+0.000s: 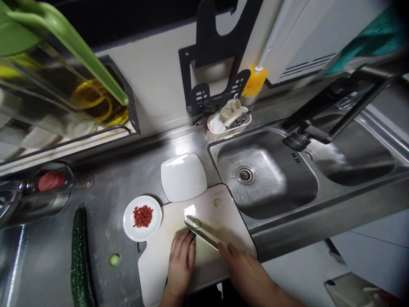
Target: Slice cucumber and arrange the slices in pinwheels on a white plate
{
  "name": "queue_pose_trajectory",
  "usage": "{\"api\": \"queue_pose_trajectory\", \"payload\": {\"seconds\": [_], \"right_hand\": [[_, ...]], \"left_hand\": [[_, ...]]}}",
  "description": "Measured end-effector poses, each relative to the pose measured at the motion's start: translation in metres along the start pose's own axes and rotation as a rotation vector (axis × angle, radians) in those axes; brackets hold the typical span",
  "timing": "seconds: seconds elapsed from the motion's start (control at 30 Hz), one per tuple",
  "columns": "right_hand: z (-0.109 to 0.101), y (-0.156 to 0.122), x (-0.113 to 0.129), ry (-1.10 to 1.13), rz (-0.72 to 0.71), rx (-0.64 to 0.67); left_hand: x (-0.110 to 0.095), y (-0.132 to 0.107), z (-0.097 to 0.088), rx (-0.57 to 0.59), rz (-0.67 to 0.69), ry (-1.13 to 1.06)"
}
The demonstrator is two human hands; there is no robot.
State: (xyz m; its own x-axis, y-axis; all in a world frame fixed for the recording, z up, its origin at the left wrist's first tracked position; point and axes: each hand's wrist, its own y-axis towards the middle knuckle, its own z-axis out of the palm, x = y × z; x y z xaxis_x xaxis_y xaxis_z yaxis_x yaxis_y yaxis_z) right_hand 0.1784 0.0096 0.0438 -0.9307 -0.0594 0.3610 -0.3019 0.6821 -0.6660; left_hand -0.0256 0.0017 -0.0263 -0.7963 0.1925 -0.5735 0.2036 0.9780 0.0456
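So I've got the knife point(204, 237) in my right hand point(244, 266), fingers wrapped round the handle, and my left hand point(181, 262) clamped over a cucumber point(193, 236) on the pale cutting board point(151, 270). Most of it's hidden under my fingers and wrist, so I can't tell how long it is. What does show is dark green and shiny, with the blade right by the far end. One thin round slice point(197, 223) sits just beyond the blade, pale green and kinda see-through, and a second slice point(217, 202) lies near the board's far right corner.

Off to the left on the steel bench point(105, 192) there's a whole cucumber point(79, 260), long, dark and bumpy, plus a stubby cut piece point(114, 259) showing its pale green face.

As for dishes: a small round white plate point(128, 228) with a heap of wrinkly red bits point(142, 216), and a square white plate point(183, 177) at the board's back edge. Behind the sink point(255, 166), a little caddy point(223, 135) holds scrubbers and a metal scourer. Up left, a green-handled jug point(99, 79) has yellow liquid in it.
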Motion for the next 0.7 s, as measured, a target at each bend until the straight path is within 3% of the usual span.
{"api": "queue_pose_trajectory", "payload": {"seconds": [0.17, 0.7], "right_hand": [[0.005, -0.008, 0.002, 0.012, -0.031, -0.019], [-0.020, -0.019, 0.010, 0.043, 0.014, 0.090]], "left_hand": [[0.002, -0.002, 0.002, -0.017, 0.014, 0.014], [0.005, -0.005, 0.005, -0.013, 0.011, 0.051]]}}
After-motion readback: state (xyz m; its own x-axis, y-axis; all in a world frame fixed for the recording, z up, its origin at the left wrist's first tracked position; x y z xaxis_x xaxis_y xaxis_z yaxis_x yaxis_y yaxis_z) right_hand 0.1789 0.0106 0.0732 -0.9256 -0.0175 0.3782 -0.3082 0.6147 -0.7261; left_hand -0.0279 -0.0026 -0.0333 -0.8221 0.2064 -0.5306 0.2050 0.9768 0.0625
